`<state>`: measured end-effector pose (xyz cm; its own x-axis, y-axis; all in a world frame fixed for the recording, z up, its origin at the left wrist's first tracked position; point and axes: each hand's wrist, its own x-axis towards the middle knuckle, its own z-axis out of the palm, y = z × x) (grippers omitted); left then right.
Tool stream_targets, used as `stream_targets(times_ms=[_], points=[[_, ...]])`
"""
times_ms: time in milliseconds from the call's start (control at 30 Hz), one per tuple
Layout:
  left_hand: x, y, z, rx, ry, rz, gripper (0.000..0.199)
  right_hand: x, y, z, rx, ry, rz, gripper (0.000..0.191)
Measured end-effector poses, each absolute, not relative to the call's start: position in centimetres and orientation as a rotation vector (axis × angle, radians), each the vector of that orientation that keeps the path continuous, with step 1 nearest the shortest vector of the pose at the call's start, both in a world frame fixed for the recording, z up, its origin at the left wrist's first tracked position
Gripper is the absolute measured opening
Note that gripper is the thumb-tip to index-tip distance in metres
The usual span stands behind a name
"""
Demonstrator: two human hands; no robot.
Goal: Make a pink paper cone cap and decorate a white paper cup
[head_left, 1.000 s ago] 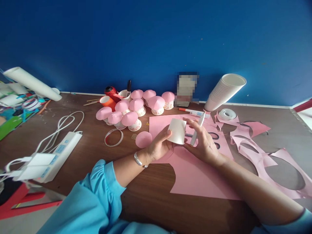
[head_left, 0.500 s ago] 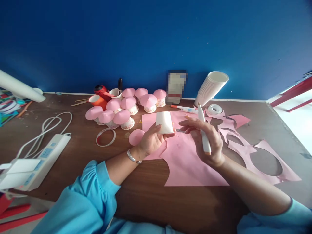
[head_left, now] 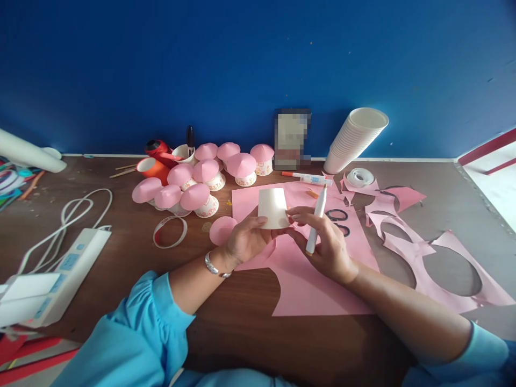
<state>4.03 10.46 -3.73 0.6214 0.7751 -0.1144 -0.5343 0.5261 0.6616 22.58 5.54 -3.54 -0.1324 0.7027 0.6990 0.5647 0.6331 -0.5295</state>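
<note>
A plain white paper cup (head_left: pixel 273 207), upside down with its wide end low, is in my left hand (head_left: pixel 248 236); the thumb presses its side. My right hand (head_left: pixel 328 244) has a white marker (head_left: pixel 317 220) tucked between its fingers, tip pointing up. Its thumb and fingertips meet the cup's lower right edge. Beneath both hands lies a large pink paper sheet (head_left: pixel 314 293) with curved cutouts. Scissors with dark handles (head_left: pixel 338 221) rest on the sheet, partly hidden by my right hand. A pink paper disc (head_left: pixel 223 231) lies left of the cup.
Several small cups with pink cone roofs (head_left: pixel 241 165) stand at the back left. A leaning stack of paper cups (head_left: pixel 355 140) is at the wall, near a tape roll (head_left: pixel 360 177). Pink scraps (head_left: pixel 429 252) lie right; a power strip (head_left: pixel 68 277) and cable lie left.
My right hand has moved left and its fingertips now touch the cup. The cup has turned more upright, and the scissors' handles have come into view. The camera view has shifted slightly.
</note>
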Motion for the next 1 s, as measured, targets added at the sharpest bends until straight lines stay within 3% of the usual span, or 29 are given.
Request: stream_targets(times_ms=[233,400,500,667,767,933,1000], points=[[3.9,10.4,-3.7,0.794,0.418,0.819,0.034,23.6,5.8,-3.4,-1.057,-1.73,0.38,0.03],[3.7,10.6,-4.5,0.743,0.484,0.921,0.052,24.7,5.9,-2.4,-1.009,-1.549,0.478,0.035],[3.7,10.5,-4.6,0.733,0.493,0.921,0.05,24.9,5.8,-2.0,-1.031,-1.501,0.477,0.034],[4.0,10.5,-4.1,0.76,0.491,0.872,0.039,24.4,6.0,-1.4,-0.863,-1.102,1.006,0.013],[4.1,10.5,-3.8,0.744,0.482,0.851,0.036,24.1,6.4,-1.3,-0.813,-0.92,1.192,0.012],[4.0,10.5,-3.8,0.696,0.52,0.846,0.032,23.6,6.2,-2.1,-1.007,-1.086,0.992,0.012],[4.0,10.5,-4.0,0.694,0.533,0.852,0.029,23.5,6.0,-2.5,-1.081,-1.273,0.816,0.021]])
